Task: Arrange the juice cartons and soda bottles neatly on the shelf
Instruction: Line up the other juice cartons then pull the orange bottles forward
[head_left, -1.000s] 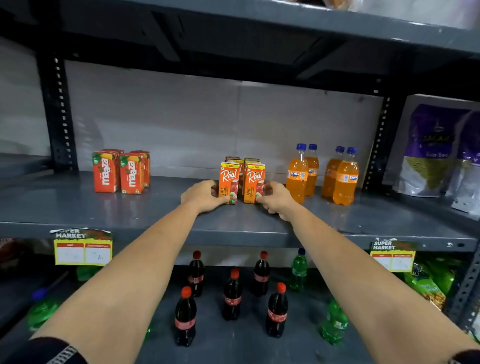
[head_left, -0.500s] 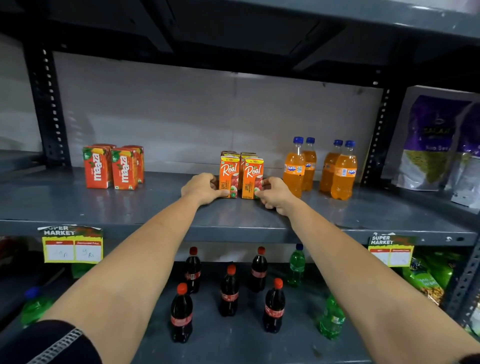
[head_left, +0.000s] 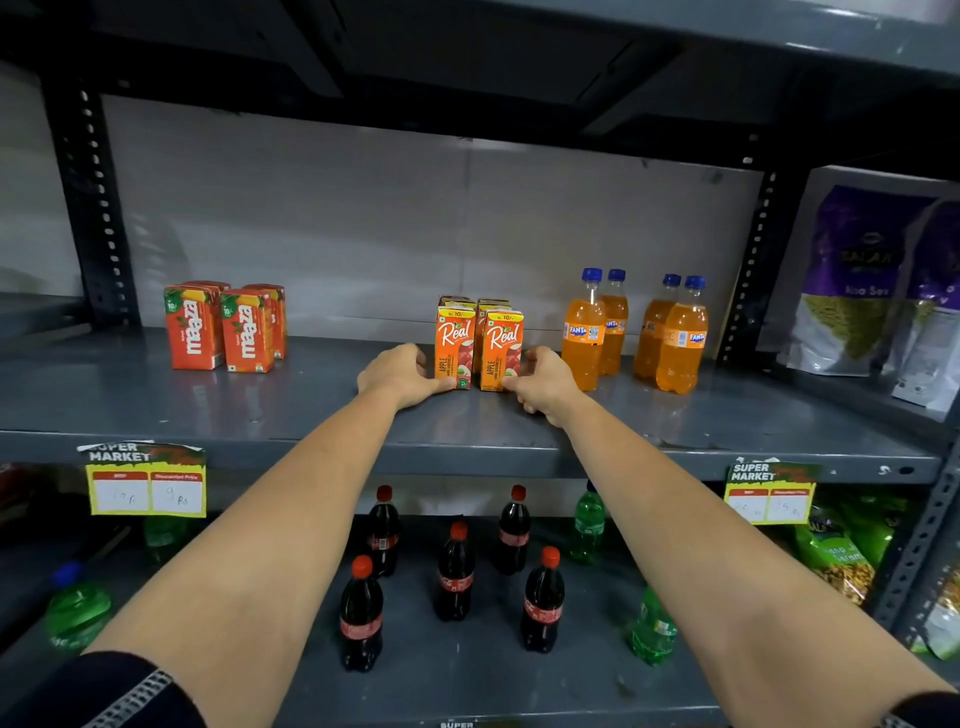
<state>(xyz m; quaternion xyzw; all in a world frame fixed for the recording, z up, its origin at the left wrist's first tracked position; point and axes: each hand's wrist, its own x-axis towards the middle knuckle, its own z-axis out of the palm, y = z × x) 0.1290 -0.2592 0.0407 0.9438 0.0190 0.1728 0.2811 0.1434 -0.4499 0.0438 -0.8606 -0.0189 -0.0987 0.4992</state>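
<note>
On the grey middle shelf (head_left: 311, 410) stand orange Real apple juice cartons (head_left: 480, 345) in two rows, upright and close together. My left hand (head_left: 397, 374) presses the left front carton's side; my right hand (head_left: 545, 382) presses the right front carton's side. Red Maaza cartons (head_left: 223, 330) stand grouped at the left. Several orange Fanta bottles (head_left: 634, 330) with blue caps stand at the right, in two pairs. The rear Real cartons are mostly hidden.
The lower shelf holds several dark cola bottles (head_left: 454, 571) with red caps and green bottles (head_left: 587, 525). Purple snack bags (head_left: 857, 280) fill the bay on the right. Black slotted uprights (head_left: 748, 270) frame the bay. Yellow price tags (head_left: 148, 486) hang on the shelf edge.
Both hands have stayed on the Real cartons, which sit slightly further back on the shelf. The view has shifted a little.
</note>
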